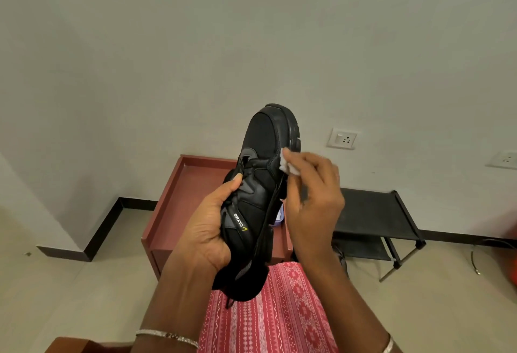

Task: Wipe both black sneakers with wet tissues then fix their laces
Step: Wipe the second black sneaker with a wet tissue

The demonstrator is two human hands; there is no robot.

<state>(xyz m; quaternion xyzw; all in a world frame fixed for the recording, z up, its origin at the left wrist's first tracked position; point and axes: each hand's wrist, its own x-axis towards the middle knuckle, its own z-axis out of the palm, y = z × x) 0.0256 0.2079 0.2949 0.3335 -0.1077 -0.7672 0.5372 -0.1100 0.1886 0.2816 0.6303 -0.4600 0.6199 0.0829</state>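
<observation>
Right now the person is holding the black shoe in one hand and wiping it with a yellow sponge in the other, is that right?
Not quite. The head view shows no yellow sponge: the right hand pinches a white wet tissue against the side of the black sneaker. The rest is right: the left hand holds the sneaker up.
</observation>
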